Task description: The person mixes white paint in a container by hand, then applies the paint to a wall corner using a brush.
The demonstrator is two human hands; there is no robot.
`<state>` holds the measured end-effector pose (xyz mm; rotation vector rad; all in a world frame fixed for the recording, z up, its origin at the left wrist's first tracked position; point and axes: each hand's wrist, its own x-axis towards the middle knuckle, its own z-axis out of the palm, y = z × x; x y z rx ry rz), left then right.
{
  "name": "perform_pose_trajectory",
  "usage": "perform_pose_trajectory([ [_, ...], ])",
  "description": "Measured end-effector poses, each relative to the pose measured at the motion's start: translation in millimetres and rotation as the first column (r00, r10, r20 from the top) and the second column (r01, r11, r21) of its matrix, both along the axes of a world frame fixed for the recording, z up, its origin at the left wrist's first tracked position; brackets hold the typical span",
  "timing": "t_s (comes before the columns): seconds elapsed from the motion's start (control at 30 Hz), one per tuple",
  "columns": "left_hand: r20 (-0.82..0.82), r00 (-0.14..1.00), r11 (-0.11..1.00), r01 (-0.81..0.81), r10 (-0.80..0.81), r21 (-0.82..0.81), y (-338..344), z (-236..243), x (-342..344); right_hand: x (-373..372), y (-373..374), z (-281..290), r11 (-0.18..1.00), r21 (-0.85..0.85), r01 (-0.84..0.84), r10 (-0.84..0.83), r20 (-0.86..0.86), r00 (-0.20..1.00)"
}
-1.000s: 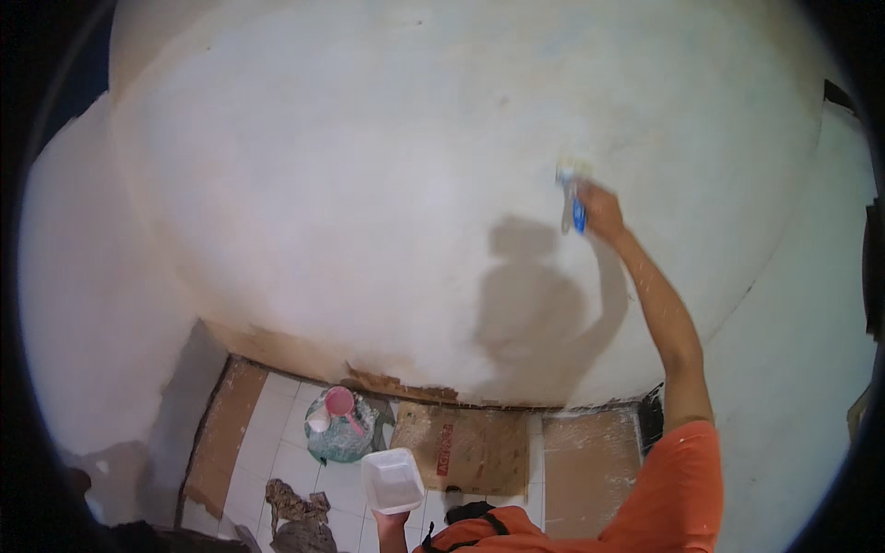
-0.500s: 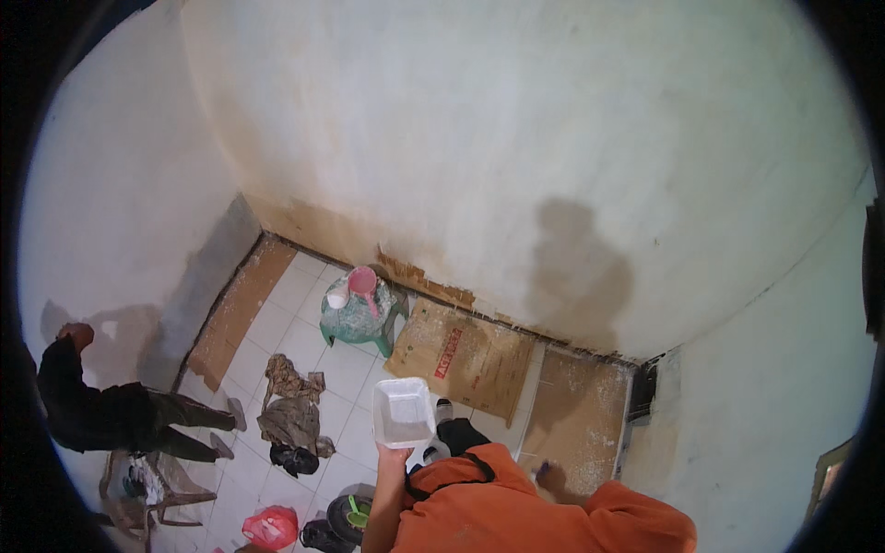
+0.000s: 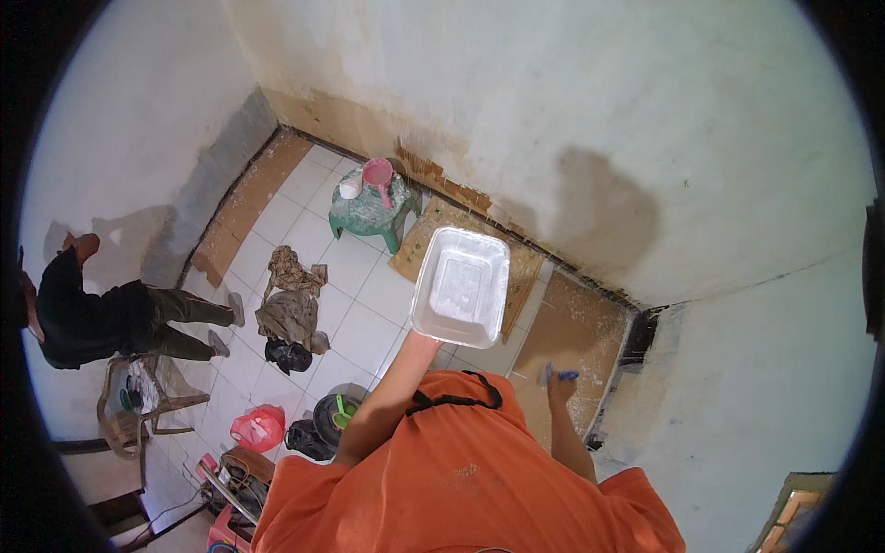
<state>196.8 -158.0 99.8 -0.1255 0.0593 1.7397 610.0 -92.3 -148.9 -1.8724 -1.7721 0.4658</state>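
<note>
My left hand [image 3: 422, 342] holds up a white rectangular plastic tub [image 3: 461, 288] by its near end. Its fingers are mostly hidden beneath it. A thin whitish film coats the inside of the tub. Out to the right, my right hand [image 3: 559, 385] is closed on a small blue-handled tool [image 3: 569, 375], whose working end is too small to make out. That hand is above a brown board on the floor, apart from the wall.
A green stool [image 3: 373, 217] bears a pink dipper [image 3: 378, 173] and a white cup [image 3: 350, 187]. Crumpled cloths [image 3: 290, 313], a red plastic bag [image 3: 258, 428] and a black basin [image 3: 330, 422] lie on the tiles. Another person [image 3: 101, 318] faces the left wall by a chair [image 3: 152, 405].
My left hand has raised the tub toward me. My right hand has come out from beside my body, showing the blue-handled tool. The view has tilted down.
</note>
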Motion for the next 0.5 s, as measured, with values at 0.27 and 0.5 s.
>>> perform_pose_trajectory([
  [0.27,0.008,0.999,0.997,-0.031,0.031,-0.064,-18.5,-8.3,20.0,-117.2,44.7,187.2,0.982,-0.168,0.085,-0.188,-0.838,0.512],
  [0.5,-0.008,1.000,0.998,-0.024,0.023,-0.061,1.2,-15.0,28.9,-155.9,49.7,328.4,0.977,0.162,-0.136,0.205,-0.887,0.414],
])
